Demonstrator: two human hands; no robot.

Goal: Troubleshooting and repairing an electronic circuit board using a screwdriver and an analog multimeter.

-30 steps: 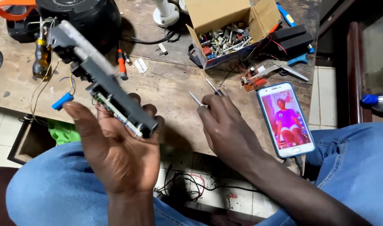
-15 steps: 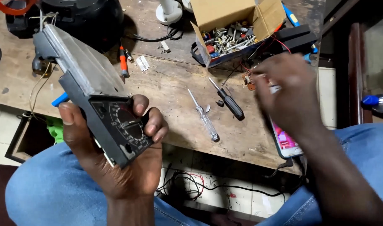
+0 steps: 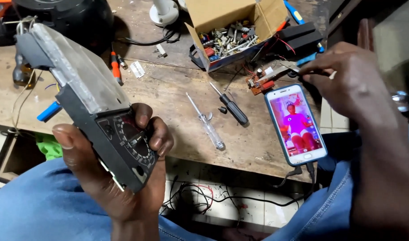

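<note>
showing an analogue multimeter clasped firmly in the left hand; small metal tweezers are pinched by the right hand over the wooden surface.

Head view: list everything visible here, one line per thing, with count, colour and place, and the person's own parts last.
Analog meter: 1, black with grey panel, held in the left hand.
Clear-handled screwdriver: 1, on the wooden bench, centre.
Black-handled screwdriver: 1, just right of the clear one.
Phone: 1, screen lit, bench's right edge, cable plugged in below.
Cardboard box: 1, brown, open, back of bench, full of small parts.
Small circuit board: 1, reddish, between box and phone.
Orange-handled tool: 1, behind the meter.
Cables: several, black and red, on the floor under the bench.
Jeans: blue, both legs.
Left hand: grips the meter.
Right hand: raised beyond the phone, fingertips pinched; what it holds is unclear.
</note>
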